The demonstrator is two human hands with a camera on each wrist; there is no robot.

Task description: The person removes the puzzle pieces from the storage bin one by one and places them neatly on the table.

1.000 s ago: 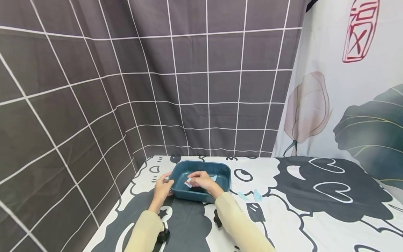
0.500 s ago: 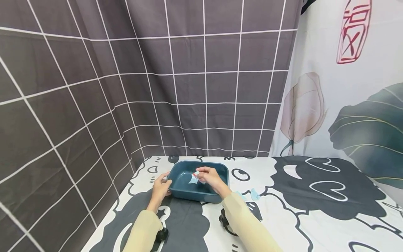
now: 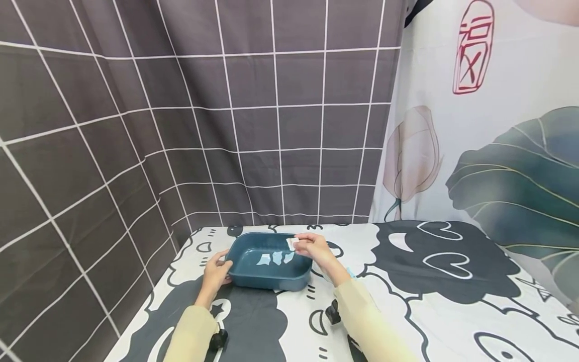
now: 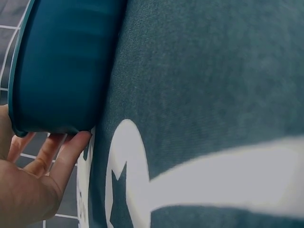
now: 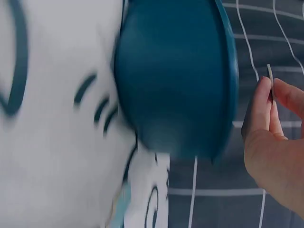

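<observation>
A dark blue plastic tub (image 3: 271, 277) stands on the patterned cloth. My left hand (image 3: 215, 274) grips its left end, thumb over the rim; in the left wrist view the fingers (image 4: 66, 154) lie against the tub's end wall. Three small, flat, pale blue pieces with uneven edges lie in a row on the tub floor, the middle one (image 3: 277, 258) among them. Above the right rim, my right hand (image 3: 318, 251) pinches a similar whitish flat piece (image 3: 292, 243) between thumb and fingers. Seen from the right wrist, this thin piece (image 5: 269, 73) is nearly edge-on.
Another pale blue piece (image 3: 350, 273) lies on the cloth (image 3: 452, 322) right of the tub, partly hidden by my right forearm. A dark gridded curtain (image 3: 253, 125) hangs behind and to the left, and a white printed curtain (image 3: 416, 151) hangs at the right.
My right hand has risen from inside the tub to its right rim with the flat piece, uncovering the pieces on the tub floor. My left hand keeps its grip. The head view has turned right.
</observation>
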